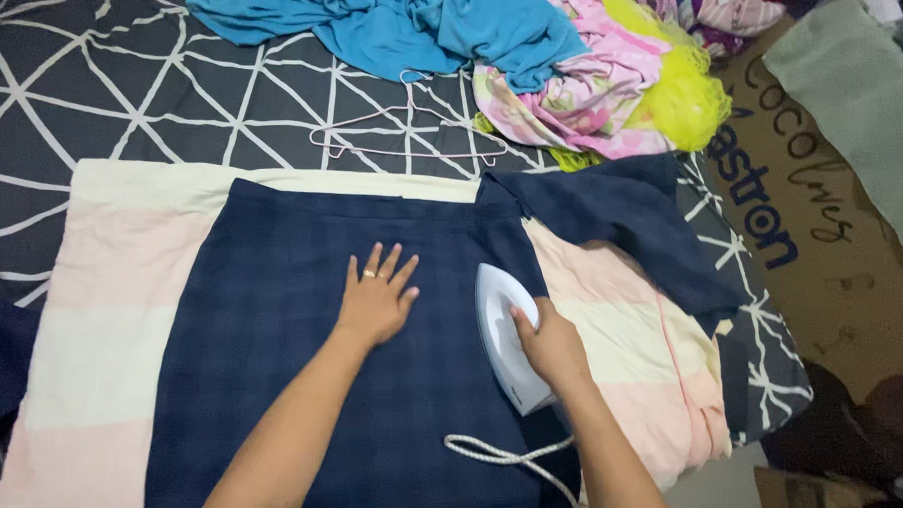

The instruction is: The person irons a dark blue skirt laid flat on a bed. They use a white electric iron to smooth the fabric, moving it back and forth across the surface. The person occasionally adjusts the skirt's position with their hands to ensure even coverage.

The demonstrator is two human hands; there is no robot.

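- The iron (503, 347) sits on the blue shirt (304, 329) in the middle of the frame.
- The right hand (549, 343) has its fingers wrapped around the iron.
- The left hand (376, 299) lies flat on the shirt, fingers spread.
- A white cord (498, 453) trails below the iron.
- A pink hanger (402, 136) lies above.
- Bright clothes (585, 69) are piled at the upper right.

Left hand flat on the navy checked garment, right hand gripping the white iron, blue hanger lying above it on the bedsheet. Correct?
Not quite: the hanger is pink, not blue, as the head view shows. The rest holds: the left hand lies flat on the navy checked garment, and the right hand grips the white iron.
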